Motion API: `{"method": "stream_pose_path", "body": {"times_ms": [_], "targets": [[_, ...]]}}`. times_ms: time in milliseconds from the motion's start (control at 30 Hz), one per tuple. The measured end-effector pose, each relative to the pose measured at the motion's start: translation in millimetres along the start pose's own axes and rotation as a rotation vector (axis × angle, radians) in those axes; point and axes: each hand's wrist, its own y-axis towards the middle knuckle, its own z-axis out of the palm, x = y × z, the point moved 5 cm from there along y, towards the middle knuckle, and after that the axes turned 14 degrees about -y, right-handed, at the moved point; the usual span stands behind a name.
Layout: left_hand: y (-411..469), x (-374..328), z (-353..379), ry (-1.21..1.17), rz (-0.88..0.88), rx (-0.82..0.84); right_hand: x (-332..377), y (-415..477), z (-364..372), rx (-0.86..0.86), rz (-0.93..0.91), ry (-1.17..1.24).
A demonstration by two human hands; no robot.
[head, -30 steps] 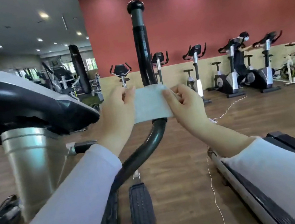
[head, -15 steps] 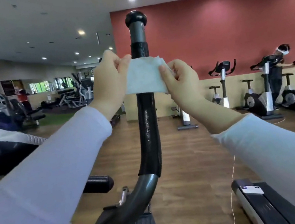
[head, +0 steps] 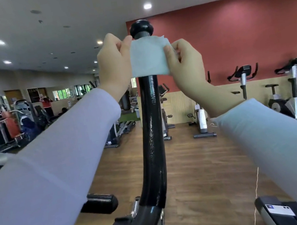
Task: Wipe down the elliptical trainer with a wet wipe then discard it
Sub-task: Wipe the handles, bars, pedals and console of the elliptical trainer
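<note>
Your wipe (head: 147,57) has climbed the handlebar (head: 153,131) to its knob (head: 141,27); your left hand (head: 115,62) and right hand (head: 184,62) pinch its edges.

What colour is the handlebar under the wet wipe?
Glossy black handlebar, below the white wet wipe; seen in the head view.

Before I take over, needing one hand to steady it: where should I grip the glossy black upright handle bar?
Probably the straight shaft of the glossy black handle bar, below the white wet wipe, from either side: round, upright and bare there, while the wipe covers its upper part.
</note>
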Motion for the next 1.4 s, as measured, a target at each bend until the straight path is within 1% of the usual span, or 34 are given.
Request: {"method": "stream_pose_path", "body": {"times_ms": [133, 267, 400, 467, 500, 533, 600, 667, 733, 800, 867, 933, 1000, 1100, 1233, 1333, 1400], "targets": [[9, 2, 3, 0.014, -0.007, -0.014, 6, 13, 2, 0.004, -0.035, -0.107], [8, 7, 10, 0.036, -0.019, -0.033, 7, 15, 17, 0.054, -0.038, -0.192], [7, 11, 17, 0.051, -0.062, -0.042, 12, 18, 27, 0.037, -0.021, -0.175], [6, 11, 19, 0.061, -0.085, -0.032, 13, 20, 25, 0.007, 0.009, -0.1], [6, 10, 19, 0.053, -0.093, -0.035, 16, 20, 22, -0.025, -0.005, -0.04], [6, 10, 19, 0.038, -0.107, -0.043, 21, 18, 17, -0.063, -0.053, 0.002], [7, 10, 17, 0.002, -0.148, -0.052, 34, 12, 11, -0.093, -0.233, -0.01], [9, 10, 17, 0.029, -0.185, -0.037, 41, 6, 12, -0.039, -0.402, -0.067], [8, 13, 16, -0.007, -0.235, -0.034, 40, 6, 12, 0.012, -0.455, -0.068], [1, 14, 11, -0.152, -0.291, -0.067, 37, 4, 9, -0.022, -0.524, -0.1], [-6, 11, 6, -0.201, -0.283, -0.08, 33, 2, 7, -0.052, -0.583, -0.128], [-10, 11, 4, -0.222, -0.276, -0.075, 33, 3, 5, -0.034, -0.569, -0.125], [-15, 11, 4, -0.268, -0.286, -0.06, 38, 1, 5, -0.022, -0.639, -0.158], [-26, 11, 6, -0.293, -0.281, 0.0, 40, 0, 9, 0.009, -0.867, -0.296], [-38, 17, 7, -0.413, -0.343, 0.053, 36, 9, 9, 0.045, -1.128, -0.48], [-47, 8, 6, -0.462, -0.361, 0.101, 39, 15, 1, 0.049, -1.284, -0.556], [-52, 1, 6, -0.481, -0.358, 0.129, 46, 15, -3, 0.057, -1.347, -0.555]]}}
